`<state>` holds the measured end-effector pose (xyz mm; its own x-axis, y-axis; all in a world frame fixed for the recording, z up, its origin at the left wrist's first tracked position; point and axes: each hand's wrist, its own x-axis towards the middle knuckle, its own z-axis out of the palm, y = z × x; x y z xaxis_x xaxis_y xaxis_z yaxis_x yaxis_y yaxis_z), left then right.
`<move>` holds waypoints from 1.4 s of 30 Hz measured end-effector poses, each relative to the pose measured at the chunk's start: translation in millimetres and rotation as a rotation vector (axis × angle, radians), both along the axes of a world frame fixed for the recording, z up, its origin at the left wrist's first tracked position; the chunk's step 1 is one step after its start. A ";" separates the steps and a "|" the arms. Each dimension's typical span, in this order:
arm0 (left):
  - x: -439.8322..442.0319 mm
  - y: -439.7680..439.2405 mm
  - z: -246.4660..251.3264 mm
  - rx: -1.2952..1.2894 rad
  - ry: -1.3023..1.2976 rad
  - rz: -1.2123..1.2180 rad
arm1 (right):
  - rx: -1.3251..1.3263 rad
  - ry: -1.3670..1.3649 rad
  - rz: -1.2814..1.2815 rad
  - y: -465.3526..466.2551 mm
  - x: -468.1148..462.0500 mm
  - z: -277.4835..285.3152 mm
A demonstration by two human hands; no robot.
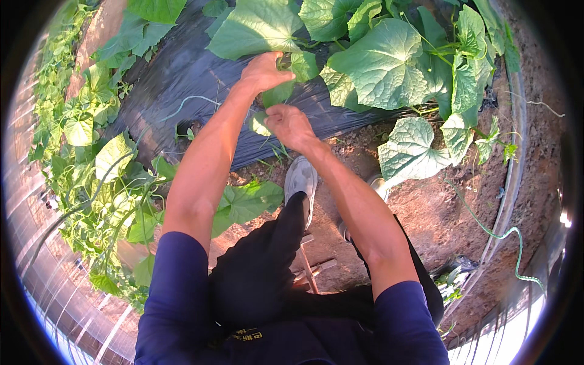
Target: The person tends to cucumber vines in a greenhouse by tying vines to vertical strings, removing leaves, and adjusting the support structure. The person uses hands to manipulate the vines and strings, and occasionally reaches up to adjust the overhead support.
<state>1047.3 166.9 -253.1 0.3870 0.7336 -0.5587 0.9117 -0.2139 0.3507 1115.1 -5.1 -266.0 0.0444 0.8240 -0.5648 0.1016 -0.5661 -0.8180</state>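
My left hand (266,73) reaches in under a large lobed vine leaf (260,27), thumb and fingers spread around small leaves (303,66) of the plant. Whether its fingertips grip a stem is hidden by the foliage. Below and a little right of it, my right hand (288,125) has its fingers curled at the edge of a small pale-green leaf (260,123); a firm grip on it cannot be made out. Black plastic mulch film (191,73) lies beneath both hands. To the right spreads another broad, veined leaf (385,64) of the vines.
Dense vines (91,109) line the left side. A pale hose or pipe (518,169) runs along the right, near a green twine (502,236). A low wooden frame (309,269) stands on the soil between my legs, behind my grey shoe (301,180).
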 end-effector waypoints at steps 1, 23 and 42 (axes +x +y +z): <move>4.0 0.5 -4.5 0.020 0.050 0.004 | -0.013 0.040 0.010 -9.4 -2.3 3.1; -61.5 36.3 -104.7 -0.557 -0.605 1.063 | -0.157 0.173 -0.118 -114.9 46.3 -44.8; -50.3 -178.3 28.8 -0.466 -0.188 0.108 | 0.236 -0.057 -0.359 -19.1 153.0 127.2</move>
<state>997.0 -11.5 -224.2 0.4476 0.4647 -0.7640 0.8322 0.0962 0.5460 1268.1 -24.2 -138.8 0.3773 0.8571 -0.3509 -0.0188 -0.3717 -0.9282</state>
